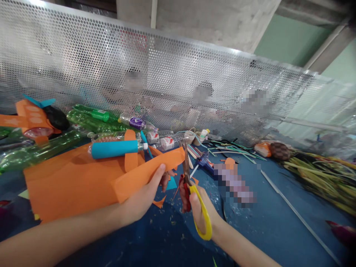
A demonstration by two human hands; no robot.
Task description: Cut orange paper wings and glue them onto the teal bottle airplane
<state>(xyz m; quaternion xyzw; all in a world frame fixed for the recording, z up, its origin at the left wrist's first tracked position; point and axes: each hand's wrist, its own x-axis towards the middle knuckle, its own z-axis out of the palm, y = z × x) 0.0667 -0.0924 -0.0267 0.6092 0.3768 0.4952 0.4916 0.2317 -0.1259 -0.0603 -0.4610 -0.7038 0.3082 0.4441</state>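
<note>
Above table [258, 233], orange strip [146, 175] slanting up rightward — left fingers [159, 173] pinching it, right fingers [196, 206] gripping scissors [187, 178], blades [186, 163] up

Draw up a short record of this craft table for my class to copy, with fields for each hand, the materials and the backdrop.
Left hand: holding an orange paper strip
Right hand: holding scissors with yellow and red handles
Blades: at the strip's far end
Sheet: large orange paper on the blue tabletop
Wrapped bottle: on its side, blue band, white cap
Other bottles: green plastic bottles, back left
Backdrop: perforated metal screen
</note>
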